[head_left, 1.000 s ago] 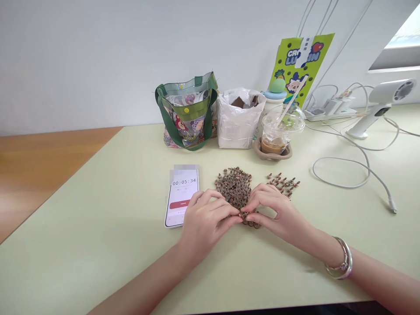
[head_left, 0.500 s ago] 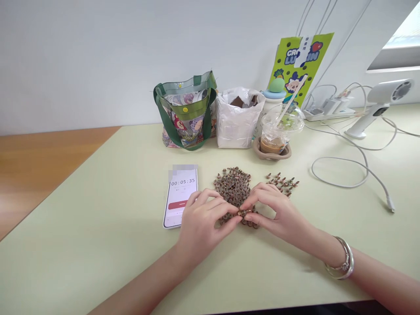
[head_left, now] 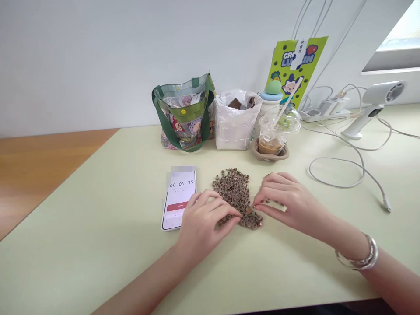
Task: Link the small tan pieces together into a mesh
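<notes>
A pile of small brown metal screws [head_left: 233,188] lies on the pale table. My left hand [head_left: 206,223] is at the pile's lower left, thumb and index pinched; whatever they hold, if anything, is too small to name. My right hand [head_left: 288,201] is at the pile's right edge, its thumb and index closed on a tiny piece that looks like a screw. It mostly covers a smaller group of screws [head_left: 277,202] on the right. A phone [head_left: 177,206] showing a timer lies left of the pile, partly behind my left hand.
Behind stand a clear-and-green bag [head_left: 183,116], a white plastic bag [head_left: 232,127], a bottle [head_left: 269,105], a cup in a cardboard holder [head_left: 271,151] and a green paper bag [head_left: 282,61]. A cable [head_left: 337,186], power strip [head_left: 324,114] and handheld fan [head_left: 367,103] are at right.
My hands have come apart: the right one has moved right, over the smaller screw group, while the left stays nearly in place. The view has shifted slightly.
</notes>
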Available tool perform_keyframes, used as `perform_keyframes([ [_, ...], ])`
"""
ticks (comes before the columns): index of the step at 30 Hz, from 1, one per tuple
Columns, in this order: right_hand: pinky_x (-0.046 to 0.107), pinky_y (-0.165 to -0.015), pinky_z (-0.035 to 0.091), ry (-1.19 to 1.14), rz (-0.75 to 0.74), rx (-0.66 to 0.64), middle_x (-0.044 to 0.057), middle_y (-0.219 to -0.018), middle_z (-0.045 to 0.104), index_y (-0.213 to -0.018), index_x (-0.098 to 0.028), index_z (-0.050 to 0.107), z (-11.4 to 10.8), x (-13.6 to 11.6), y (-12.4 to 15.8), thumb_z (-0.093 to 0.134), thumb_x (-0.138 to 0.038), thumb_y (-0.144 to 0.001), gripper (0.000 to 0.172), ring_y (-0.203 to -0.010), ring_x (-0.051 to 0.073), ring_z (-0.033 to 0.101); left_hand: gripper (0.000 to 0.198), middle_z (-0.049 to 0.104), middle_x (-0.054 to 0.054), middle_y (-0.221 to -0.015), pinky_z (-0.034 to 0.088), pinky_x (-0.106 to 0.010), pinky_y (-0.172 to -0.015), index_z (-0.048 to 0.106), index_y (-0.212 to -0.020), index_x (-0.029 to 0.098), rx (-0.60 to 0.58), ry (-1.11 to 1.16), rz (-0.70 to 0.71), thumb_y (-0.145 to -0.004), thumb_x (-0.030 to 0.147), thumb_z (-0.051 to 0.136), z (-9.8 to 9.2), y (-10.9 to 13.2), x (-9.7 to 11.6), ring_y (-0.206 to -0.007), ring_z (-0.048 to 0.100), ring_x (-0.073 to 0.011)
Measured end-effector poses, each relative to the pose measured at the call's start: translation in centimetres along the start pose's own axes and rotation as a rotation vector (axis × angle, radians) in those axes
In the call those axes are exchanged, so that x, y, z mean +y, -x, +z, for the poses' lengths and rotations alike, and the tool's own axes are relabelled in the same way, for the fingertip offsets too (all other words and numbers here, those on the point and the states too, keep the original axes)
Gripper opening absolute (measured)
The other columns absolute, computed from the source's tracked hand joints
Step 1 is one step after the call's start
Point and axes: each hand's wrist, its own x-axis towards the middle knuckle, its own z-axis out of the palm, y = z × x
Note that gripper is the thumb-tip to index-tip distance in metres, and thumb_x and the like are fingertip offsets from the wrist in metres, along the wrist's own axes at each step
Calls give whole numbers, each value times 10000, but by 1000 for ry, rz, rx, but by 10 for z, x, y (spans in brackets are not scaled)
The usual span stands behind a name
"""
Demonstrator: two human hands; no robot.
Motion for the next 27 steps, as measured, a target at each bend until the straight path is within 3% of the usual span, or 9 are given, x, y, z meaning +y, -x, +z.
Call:
perform_keyframes([
  [4, 308, -732, 365, 137, 98, -121, -25, -659, 591, -739, -221, 584, -15, 13, 6, 566, -231, -806, 70, -624, 120, 519, 65, 667, 85, -740, 334, -301, -780, 635, -735, 245, -24, 10, 36, -793, 238, 606, 0, 0, 1, -833, 522, -149],
  [10, 309, -721, 347, 252, 172, -197, -37, -588, 543, -660, -213, 567, -20, 23, 10, 542, -176, -775, 123, -557, 100, 501, 86, 656, 92, -701, 337, -302, -784, 619, -711, 245, -10, 9, 82, -790, 222, 596, 1, 0, 2, -834, 521, -145],
  [17, 333, -768, 310, 235, 121, -116, -24, -677, 616, -720, -228, 583, -15, 14, 8, 571, -249, -786, 70, -708, 142, 542, 85, 654, 86, -695, 341, -296, -776, 620, -716, 246, 2, -23, 104, -789, 211, 594, 3, 1, 0, -819, 526, -142],
  [27, 347, -816, 292, 172, 57, -108, -47, -598, 601, -700, -235, 582, 7, -3, 4, 625, -266, -741, 67, -747, 163, 524, 79, 660, 85, -702, 345, -296, -773, 626, -724, 256, 2, -9, 121, -789, 220, 598, 2, 1, 0, -827, 530, -142],
])
